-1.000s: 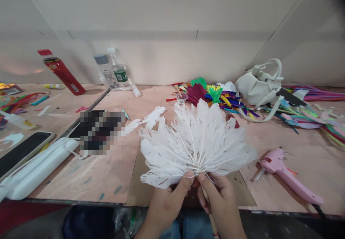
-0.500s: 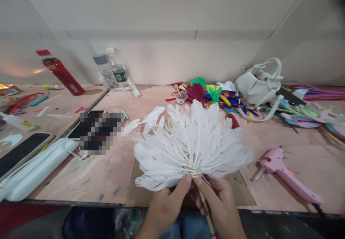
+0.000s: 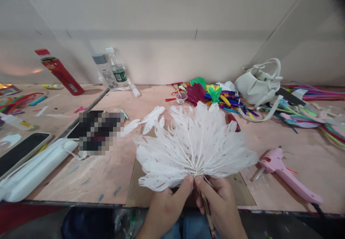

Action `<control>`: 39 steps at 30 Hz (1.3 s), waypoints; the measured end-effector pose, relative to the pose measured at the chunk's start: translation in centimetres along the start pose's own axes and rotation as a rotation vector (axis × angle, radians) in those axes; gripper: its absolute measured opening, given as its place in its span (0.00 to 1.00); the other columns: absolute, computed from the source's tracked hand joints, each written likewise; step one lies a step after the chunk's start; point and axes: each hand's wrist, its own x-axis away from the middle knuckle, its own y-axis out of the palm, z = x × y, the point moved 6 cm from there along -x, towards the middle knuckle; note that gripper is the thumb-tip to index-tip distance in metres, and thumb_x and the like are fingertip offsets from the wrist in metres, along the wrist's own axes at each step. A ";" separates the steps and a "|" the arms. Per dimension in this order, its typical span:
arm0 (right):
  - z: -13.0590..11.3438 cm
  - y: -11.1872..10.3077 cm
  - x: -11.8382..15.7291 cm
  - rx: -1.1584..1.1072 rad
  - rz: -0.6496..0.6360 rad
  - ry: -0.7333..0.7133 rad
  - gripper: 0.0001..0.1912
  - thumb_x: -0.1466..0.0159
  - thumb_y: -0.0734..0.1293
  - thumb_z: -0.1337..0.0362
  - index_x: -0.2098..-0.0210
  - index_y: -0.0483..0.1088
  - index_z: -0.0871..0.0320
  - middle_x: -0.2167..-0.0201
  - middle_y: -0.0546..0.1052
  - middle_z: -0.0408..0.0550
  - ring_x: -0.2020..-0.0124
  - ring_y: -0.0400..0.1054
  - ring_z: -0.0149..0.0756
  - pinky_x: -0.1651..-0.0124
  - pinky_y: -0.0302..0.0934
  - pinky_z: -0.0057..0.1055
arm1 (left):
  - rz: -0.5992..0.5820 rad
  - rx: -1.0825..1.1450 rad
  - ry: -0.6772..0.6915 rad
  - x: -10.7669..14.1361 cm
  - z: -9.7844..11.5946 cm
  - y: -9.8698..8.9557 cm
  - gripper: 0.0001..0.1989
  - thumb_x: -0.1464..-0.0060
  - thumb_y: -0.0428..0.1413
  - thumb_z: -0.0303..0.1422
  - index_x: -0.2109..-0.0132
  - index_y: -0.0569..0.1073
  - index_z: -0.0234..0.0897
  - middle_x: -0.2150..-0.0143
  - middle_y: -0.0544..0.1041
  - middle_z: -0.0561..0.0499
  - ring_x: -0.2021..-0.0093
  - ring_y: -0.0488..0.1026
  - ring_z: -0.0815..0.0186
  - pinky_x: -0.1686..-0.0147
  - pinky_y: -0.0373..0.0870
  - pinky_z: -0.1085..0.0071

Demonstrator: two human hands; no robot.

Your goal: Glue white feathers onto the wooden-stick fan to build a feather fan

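A fan of white feathers (image 3: 194,145) spreads out above the table's front edge, its quills gathered at a wooden handle (image 3: 208,214) that points down toward me. My left hand (image 3: 172,205) pinches the base of the feathers from the left, thumb on top. Beside it my right hand (image 3: 218,199) grips the same base and the top of the handle, thumb pressed down near the quills. The fingers underneath are partly hidden. Below the fan lies a sheet of brown cardboard (image 3: 137,196). Loose white feathers (image 3: 152,118) rest just behind it on the left.
A pink glue gun (image 3: 288,174) lies at the right. Coloured feathers (image 3: 198,92), a small clear cup (image 3: 181,97) and a white handbag (image 3: 257,84) are at the back. On the left are phones (image 3: 25,151), a white umbrella-like bundle (image 3: 40,170), a red bottle (image 3: 63,74) and a water bottle (image 3: 118,72).
The feather fan has shifted slightly to the right and turned a little clockwise, with both hands still on its base. The things on the table stay where they were.
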 end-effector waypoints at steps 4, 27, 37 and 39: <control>0.1 -0.1 0.0 -0.028 0.003 -0.004 0.25 0.43 0.75 0.43 0.74 0.71 0.60 0.88 0.65 0.38 0.88 0.56 0.23 0.85 0.51 0.18 | 0.020 0.010 0.000 -0.1 -0.5 -0.3 0.13 0.47 0.62 0.38 0.78 0.78 0.43 0.78 0.79 0.50 0.63 0.80 0.53 0.50 0.75 0.60; -0.2 -0.1 -0.9 -0.046 0.130 -0.007 0.24 0.45 0.75 0.44 0.75 0.69 0.59 0.87 0.66 0.37 0.87 0.57 0.24 0.86 0.51 0.18 | 0.255 0.782 -0.149 -1.3 -2.7 -1.4 0.30 0.50 0.67 0.53 0.80 0.63 0.37 0.85 0.57 0.61 0.84 0.53 0.75 0.83 0.57 0.76; 0.0 0.1 -1.2 0.034 -0.020 0.000 0.26 0.45 0.75 0.41 0.75 0.71 0.60 0.86 0.69 0.40 0.86 0.61 0.27 0.84 0.56 0.22 | 0.063 0.267 -0.050 -0.6 -1.1 -0.2 0.15 0.48 0.66 0.43 0.72 0.76 0.38 0.77 0.75 0.53 0.75 0.70 0.64 0.70 0.72 0.69; 0.0 0.4 -1.2 0.036 -0.076 -0.006 0.27 0.45 0.75 0.40 0.75 0.71 0.60 0.85 0.70 0.41 0.85 0.62 0.28 0.83 0.57 0.22 | 0.093 0.220 -0.035 -0.3 -0.4 -0.3 0.10 0.49 0.65 0.41 0.71 0.79 0.39 0.73 0.80 0.50 0.68 0.76 0.59 0.59 0.74 0.64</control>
